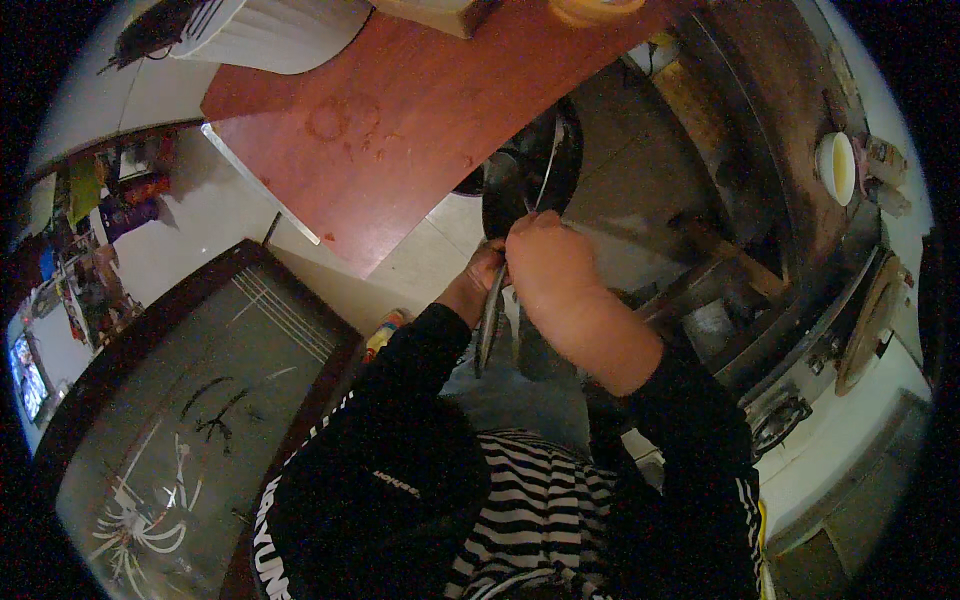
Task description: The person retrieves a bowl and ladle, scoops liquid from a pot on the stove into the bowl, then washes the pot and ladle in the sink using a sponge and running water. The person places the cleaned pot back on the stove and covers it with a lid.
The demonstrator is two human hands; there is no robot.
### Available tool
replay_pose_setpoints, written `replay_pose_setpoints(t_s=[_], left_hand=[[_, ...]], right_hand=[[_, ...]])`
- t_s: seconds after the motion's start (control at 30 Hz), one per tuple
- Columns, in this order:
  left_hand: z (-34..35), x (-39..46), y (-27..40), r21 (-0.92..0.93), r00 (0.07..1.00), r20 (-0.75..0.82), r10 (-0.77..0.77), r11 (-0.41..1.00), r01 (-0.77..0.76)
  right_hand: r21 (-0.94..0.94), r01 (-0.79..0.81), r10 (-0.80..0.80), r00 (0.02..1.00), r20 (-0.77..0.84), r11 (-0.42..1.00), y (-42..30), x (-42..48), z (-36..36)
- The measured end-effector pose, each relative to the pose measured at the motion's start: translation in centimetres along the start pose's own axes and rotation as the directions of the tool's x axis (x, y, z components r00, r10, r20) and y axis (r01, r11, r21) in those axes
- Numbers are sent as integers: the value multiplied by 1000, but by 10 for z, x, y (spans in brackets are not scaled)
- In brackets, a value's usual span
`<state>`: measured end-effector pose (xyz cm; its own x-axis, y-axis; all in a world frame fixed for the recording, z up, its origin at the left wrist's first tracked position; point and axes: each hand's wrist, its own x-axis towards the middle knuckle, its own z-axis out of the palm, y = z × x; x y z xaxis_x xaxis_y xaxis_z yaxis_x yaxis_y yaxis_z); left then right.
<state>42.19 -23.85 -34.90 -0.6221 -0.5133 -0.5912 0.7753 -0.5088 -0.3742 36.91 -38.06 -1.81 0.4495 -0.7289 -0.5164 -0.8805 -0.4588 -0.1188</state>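
Note:
My right hand (555, 262) is bent with its fingers drawn together over a dark round pan or basin (566, 150). A thin, light rod-like edge runs up from its fingertips; what it is cannot be told. Close against it on the left, my left hand (484, 274) has its fingers curled, partly hidden by the right. A long, narrow, greyish object (489, 322) slants down between the wrists, perhaps a lid or plate seen edge-on. Whether either hand grips it is hidden. Inside the dark pan or basin a greyish rounded thing (506, 176) shows.
A reddish wooden tabletop (337, 172) with ring stains lies ahead. A dark-framed panel with painted lines (247, 390) stands at left. On the right are a dark wooden shelf unit (757, 150), a pale bowl (838, 169) and a round wooden board (870, 322). A bottle (384, 334) stands beside my left sleeve.

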Motion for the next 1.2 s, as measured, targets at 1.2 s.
replay_pose_setpoints(t_s=[1.2], left_hand=[[124, -106, 19, 903, 878, -404, 257, 267, 337]], right_hand=[[889, -199, 476, 785, 397, -413, 42, -200, 172]])
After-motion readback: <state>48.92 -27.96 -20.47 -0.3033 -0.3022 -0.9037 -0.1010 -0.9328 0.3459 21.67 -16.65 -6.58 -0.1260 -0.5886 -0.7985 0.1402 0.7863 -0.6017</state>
